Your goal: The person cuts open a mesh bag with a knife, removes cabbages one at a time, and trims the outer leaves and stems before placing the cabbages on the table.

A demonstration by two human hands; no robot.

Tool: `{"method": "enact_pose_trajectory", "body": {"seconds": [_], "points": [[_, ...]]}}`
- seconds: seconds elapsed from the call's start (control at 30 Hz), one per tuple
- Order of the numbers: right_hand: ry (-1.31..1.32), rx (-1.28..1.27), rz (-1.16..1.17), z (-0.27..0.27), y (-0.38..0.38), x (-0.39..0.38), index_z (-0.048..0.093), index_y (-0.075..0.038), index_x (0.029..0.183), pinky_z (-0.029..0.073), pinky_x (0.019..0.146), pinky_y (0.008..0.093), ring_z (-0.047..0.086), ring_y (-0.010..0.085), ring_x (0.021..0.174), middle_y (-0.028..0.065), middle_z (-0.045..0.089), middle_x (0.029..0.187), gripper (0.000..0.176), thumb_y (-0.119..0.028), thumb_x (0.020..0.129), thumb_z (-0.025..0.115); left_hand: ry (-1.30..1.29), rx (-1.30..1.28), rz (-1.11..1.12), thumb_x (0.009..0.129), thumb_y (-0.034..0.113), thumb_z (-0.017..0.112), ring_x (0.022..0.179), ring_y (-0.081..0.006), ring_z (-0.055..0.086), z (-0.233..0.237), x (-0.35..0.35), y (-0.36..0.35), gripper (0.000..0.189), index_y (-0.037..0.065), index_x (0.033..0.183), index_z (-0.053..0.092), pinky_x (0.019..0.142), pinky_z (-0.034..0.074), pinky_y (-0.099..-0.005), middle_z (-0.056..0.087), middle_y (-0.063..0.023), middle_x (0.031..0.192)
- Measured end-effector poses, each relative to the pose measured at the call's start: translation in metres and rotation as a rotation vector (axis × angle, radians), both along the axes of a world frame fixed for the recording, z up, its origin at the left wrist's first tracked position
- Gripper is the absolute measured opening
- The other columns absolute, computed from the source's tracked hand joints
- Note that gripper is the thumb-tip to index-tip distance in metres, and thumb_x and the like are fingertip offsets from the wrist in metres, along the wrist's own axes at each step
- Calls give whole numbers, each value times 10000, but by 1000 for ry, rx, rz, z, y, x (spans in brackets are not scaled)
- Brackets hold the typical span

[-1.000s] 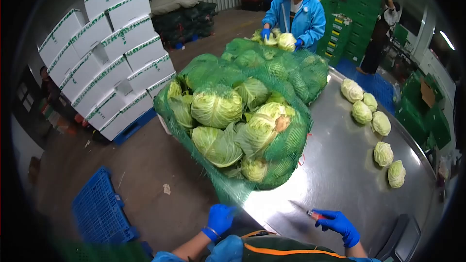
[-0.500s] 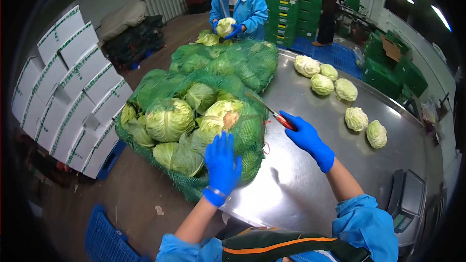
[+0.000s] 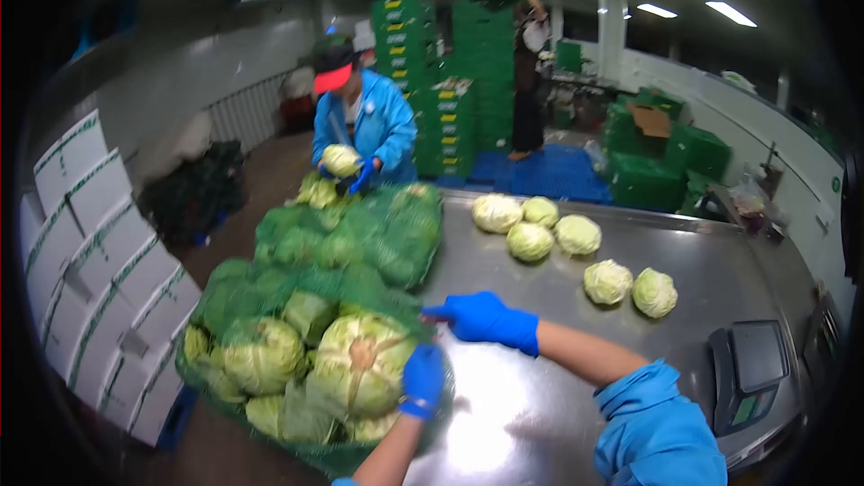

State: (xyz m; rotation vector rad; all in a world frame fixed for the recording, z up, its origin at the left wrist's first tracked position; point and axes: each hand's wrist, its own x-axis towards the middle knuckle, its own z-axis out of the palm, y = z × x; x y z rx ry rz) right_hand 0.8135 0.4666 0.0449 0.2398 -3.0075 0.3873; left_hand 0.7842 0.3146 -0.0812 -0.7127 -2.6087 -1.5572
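At lower centre of the frame, a left hand (image 3: 421, 382) is touching the net bag (image 3: 225, 292) beside a large cabbage (image 3: 362, 364), its fingers curling, their grip unclear from here. That cabbage is lying stem-end up in the bag's opening, lower left. Just above, the right hand (image 3: 486, 319) is reaching leftward over the steel table (image 3: 513, 387), fingers bunching around something too blurred to tell. Six pale cabbages (image 3: 578, 235) are resting right of centre. Beyond, upper left, a co-worker (image 3: 373, 121) is holding another cabbage (image 3: 341, 160).
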Motion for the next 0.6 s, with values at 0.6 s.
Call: {"method": "enact_pose_trajectory", "body": {"seconds": [0.6], "points": [[-461, 671, 141, 104, -60, -3, 650, -198, 1040, 490, 589, 357, 635, 254, 734, 63, 645, 825, 342, -119, 723, 549, 305, -203, 111, 664, 40, 497, 883, -359, 471, -58, 45, 58, 590, -142, 1202, 334, 778, 362, -440, 486, -248, 944]]}}
